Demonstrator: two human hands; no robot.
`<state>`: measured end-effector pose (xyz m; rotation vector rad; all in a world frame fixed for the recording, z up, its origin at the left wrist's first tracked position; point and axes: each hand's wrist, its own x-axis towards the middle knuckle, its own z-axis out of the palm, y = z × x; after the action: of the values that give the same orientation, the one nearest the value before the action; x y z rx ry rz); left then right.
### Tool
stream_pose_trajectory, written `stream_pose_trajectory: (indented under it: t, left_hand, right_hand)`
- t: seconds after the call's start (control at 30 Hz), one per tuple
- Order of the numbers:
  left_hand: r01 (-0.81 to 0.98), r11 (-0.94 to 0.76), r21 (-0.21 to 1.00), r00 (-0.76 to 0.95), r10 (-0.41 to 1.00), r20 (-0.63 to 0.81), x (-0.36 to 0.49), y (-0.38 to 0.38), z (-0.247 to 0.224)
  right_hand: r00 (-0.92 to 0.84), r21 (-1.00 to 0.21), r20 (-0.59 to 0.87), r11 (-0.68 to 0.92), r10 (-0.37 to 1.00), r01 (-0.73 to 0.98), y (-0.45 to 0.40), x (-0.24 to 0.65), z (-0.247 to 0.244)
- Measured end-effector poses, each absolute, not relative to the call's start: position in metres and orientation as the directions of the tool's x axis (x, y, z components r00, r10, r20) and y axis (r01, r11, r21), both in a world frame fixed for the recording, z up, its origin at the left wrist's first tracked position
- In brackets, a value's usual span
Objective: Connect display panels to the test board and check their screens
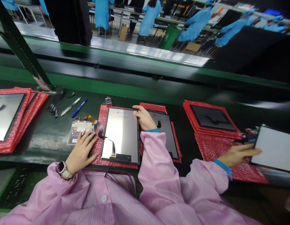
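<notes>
A silver-backed display panel (122, 131) lies on a red bubble-wrap sleeve (103, 117) in front of me. My right hand (145, 118) grips its upper right edge, thumb on the surface and some fingers hidden. Spread over the lower edge of a small circuit board (82, 126), my left hand (82, 148) is open, its thumb reaching toward the panel's left side. A ribbon cable (100, 128) runs from the board to the panel, with an orange stretch near the board. Right of my right hand, a second panel (165, 131) rests on red wrap.
A white pen (71, 106), a blue pen (79, 107) and small black parts (53, 110) lie behind the board. Wrapped panels (8, 114) are stacked left. At right, a co-worker's hand (238, 154) holds another panel (276, 148) beside a red-wrapped stack (211, 117). A green post (22, 50) rises at left.
</notes>
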<state>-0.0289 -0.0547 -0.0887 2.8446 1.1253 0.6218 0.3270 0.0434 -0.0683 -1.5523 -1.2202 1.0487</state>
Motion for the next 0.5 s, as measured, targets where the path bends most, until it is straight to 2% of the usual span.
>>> stream_pose_trajectory:
  t: [0.07,0.17,0.33,0.4,0.5]
  left_hand:
    - [0.653,-0.714,0.253,0.607,0.693,0.39,-0.031,-0.056,-0.084]
    - [0.628,-0.705,0.329,0.559,0.704,0.438,-0.032,-0.052,-0.062]
    - [0.577,-0.782,0.237,0.612,0.606,0.508,-0.02,0.004,-0.025]
    - [0.513,-0.825,0.236,0.686,0.56,0.464,-0.008,0.038,-0.028]
    - [0.46,-0.853,0.245,0.776,0.52,0.355,0.009,0.079,-0.049]
  right_hand:
    - [0.198,-0.921,-0.063,-0.133,0.978,0.367,0.047,0.312,-0.074]
    - [0.239,-0.887,-0.039,-0.144,0.97,0.439,0.048,0.292,-0.077]
    - [0.301,-0.816,0.018,-0.16,0.954,0.556,0.032,0.268,-0.065]
    - [0.229,-0.801,-0.014,-0.149,0.973,0.58,0.022,0.255,-0.058]
    - [0.028,-0.813,-0.131,-0.124,0.991,0.568,0.011,0.233,-0.055]
